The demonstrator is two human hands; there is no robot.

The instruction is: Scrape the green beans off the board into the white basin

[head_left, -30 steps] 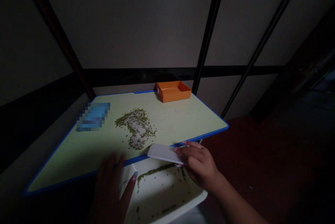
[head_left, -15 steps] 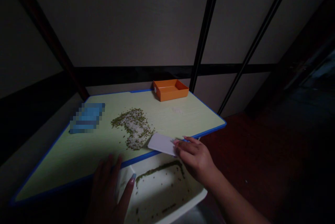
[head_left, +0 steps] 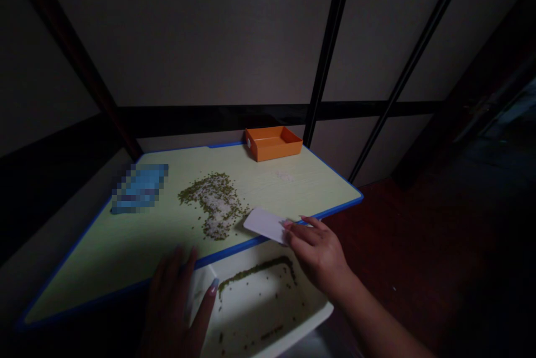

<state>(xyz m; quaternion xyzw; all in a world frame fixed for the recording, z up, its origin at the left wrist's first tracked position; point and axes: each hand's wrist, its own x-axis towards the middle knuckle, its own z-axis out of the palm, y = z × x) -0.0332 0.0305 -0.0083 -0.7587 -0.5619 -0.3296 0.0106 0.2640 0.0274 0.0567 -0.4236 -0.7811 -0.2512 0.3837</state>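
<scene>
My right hand (head_left: 320, 249) is closed on the near end of a flat white scraper (head_left: 266, 223), its rounded far end just right of the pile and its body over the table's blue front edge. The pile (head_left: 215, 201) mixes green beans with white grains, spread across the pale table (head_left: 125, 249). Below the edge is a white bin (head_left: 259, 313), with a band of green beans and some dark bits inside. In shadow, my left hand (head_left: 180, 296) grips the bin's left side, thumb inside the rim and fingers outside.
An orange tray (head_left: 278, 151) stands at the table's back edge. A blue item (head_left: 142, 187), blurred out, lies at the left. A thin scatter of white grains (head_left: 283, 176) is in front of the tray. Panelled doors (head_left: 218, 28) rise behind the table.
My right hand and the scraper have shifted slightly right and up, a little farther from the pile. My left hand stays on the bin.
</scene>
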